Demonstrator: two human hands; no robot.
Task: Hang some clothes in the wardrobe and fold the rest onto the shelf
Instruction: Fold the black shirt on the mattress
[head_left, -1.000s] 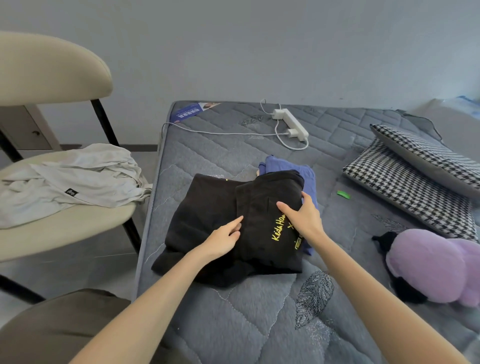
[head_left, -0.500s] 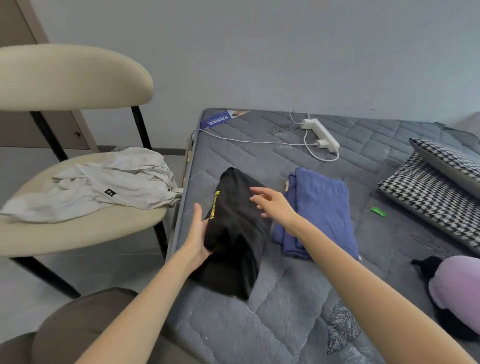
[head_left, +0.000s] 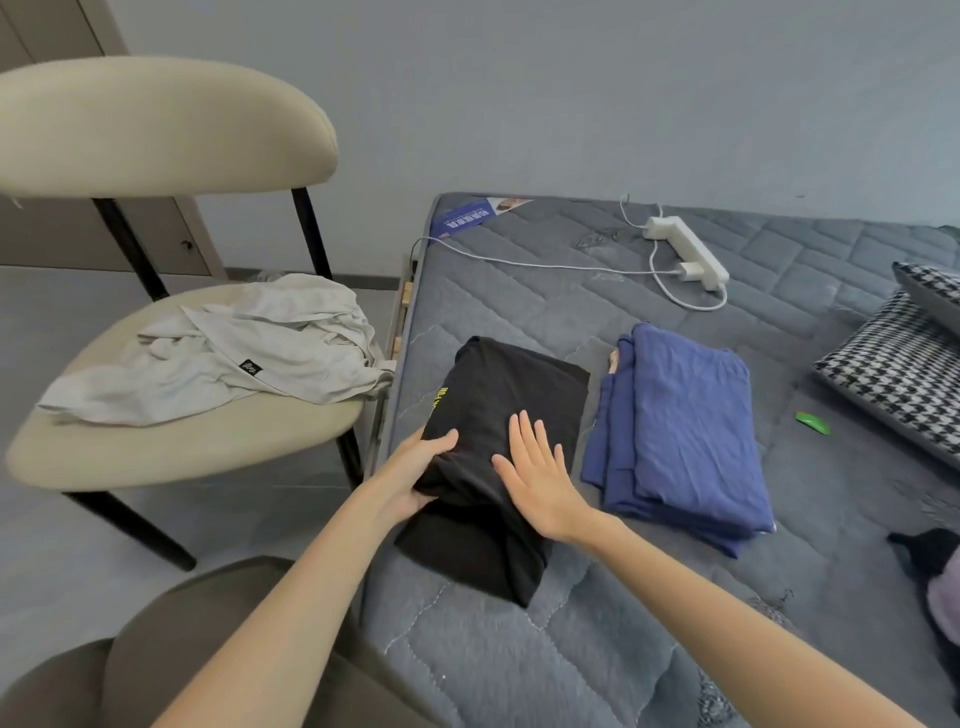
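right hand (head_left: 540, 483) dropped flat onto black shirt (head_left: 514, 379) | left hand (head_left: 410, 478) seemingly grips its edge

Matt black cloth garment (head_left: 511, 395) on a quilted grey fabric mattress (head_left: 519, 291), beside wrinkled blue cloth (head_left: 680, 431)

Left shirt (head_left: 519, 395): black, yellow print near its edge.
Right shirt (head_left: 680, 426): plain blue.
Garment (head_left: 270, 353): pale grey, with a small black label.
Chair (head_left: 156, 124): cream, black legs.
Mattress (head_left: 545, 312): grey, quilted in slanted lines.
Pillow (head_left: 904, 374): black-and-white houndstooth.
Power strip (head_left: 685, 249): white, cable white too.
Leaflet (head_left: 467, 221): blue with white letters.
Scrap (head_left: 812, 422): bright green.
Plush (head_left: 924, 556): black and pale purple.
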